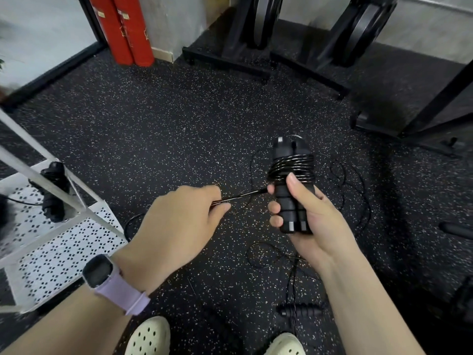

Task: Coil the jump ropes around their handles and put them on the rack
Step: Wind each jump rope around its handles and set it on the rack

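Observation:
My right hand point(311, 216) grips a pair of black jump-rope handles point(291, 193) held side by side and upright. Several turns of thin black rope point(291, 169) are wound around their upper part. My left hand point(179, 224) pinches the free stretch of that rope point(245, 194), pulled taut toward the handles. Loose rope point(353, 180) lies in loops on the floor behind and below my hands. Another black handle point(302, 310) lies on the floor near my feet. On the white perforated rack point(58, 249) at the left sits a coiled black jump rope point(53, 190).
Speckled black rubber floor point(153, 124) all around. Two red cylinders point(122, 29) stand at the back left. Black weight-plate stands point(250, 47) fill the back and right. A dark handle-like object point(455, 230) lies at the right edge. My pale shoes point(148, 336) show at the bottom.

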Demonstrator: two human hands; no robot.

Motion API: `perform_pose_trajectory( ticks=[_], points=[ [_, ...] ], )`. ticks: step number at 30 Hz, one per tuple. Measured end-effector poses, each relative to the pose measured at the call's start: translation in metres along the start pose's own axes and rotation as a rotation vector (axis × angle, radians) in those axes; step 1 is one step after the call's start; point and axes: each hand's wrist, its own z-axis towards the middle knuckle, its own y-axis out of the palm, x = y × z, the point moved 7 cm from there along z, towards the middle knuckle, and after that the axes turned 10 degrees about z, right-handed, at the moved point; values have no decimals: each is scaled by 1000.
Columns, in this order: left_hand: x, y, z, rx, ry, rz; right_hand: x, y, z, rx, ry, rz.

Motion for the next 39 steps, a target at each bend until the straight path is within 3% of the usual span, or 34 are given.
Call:
perform_pose_trajectory(
  ticks=[6, 13, 16, 20, 23, 27, 29, 33, 39],
  points=[
    [27, -6, -4, 115, 207, 169, 9, -17, 4, 201, 13, -338],
    [44, -4, -10, 197, 416, 250, 12, -11, -3, 216, 92, -873],
    [50, 0, -13, 74, 498, 248, 23, -13, -2, 117, 130, -1127],
    [65, 5, -20, -51, 538, 166, 41, -11, -9, -122, 388, -1212],
    [80, 15, -32, -117, 562, 61, 43, -14, -14, -255, 480, -1397],
    [67, 14, -29, -324, 472, -74, 45, -12, -24, -331, 559, -1351],
    [56, 12, -24, -429, 374, -247, 42, -2, -29, -345, 513, -1265],
    [55, 11, -20, -472, 306, -527, 32, 5, -30, -287, 430, -1185],
    [43, 29, -16, -590, 237, -438, 32, 7, -36, -148, 575, -1017]
  ],
)
